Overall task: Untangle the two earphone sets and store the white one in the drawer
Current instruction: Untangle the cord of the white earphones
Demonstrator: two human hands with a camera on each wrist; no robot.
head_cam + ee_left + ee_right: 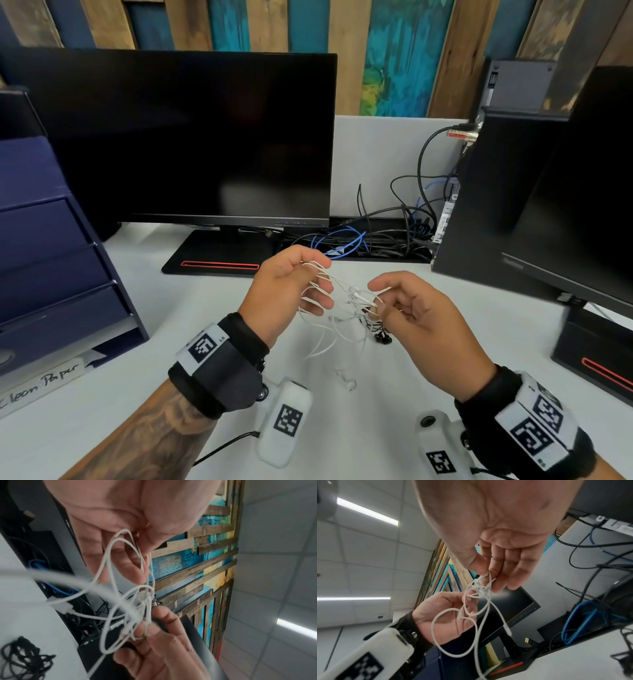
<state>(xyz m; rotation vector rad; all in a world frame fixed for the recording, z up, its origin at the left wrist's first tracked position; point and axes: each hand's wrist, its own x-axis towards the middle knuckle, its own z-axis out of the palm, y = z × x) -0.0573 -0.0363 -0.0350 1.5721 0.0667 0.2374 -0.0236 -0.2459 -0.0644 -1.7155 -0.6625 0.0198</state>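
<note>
The white earphone cable (352, 298) hangs in a tangle between my two hands above the desk. My left hand (325, 277) holds several of its loops (72, 580) between thumb and curled fingers. My right hand (376, 298) pinches the knotted part (481, 592) with thumb and fingertips (494, 574). One white earbud (349, 383) trails down onto the desk. The black earphone set (380, 337) lies in a loose pile (24, 660) on the desk under my right hand, apart from the white cable. The blue drawer unit (51, 267) stands at the far left with its drawers closed.
A black monitor (191, 137) stands behind my hands, and a second one (565, 188) at the right. Black and blue cables (346, 240) lie bundled at the back of the white desk (171, 325). A paper label (44, 380) lies in front of the drawers.
</note>
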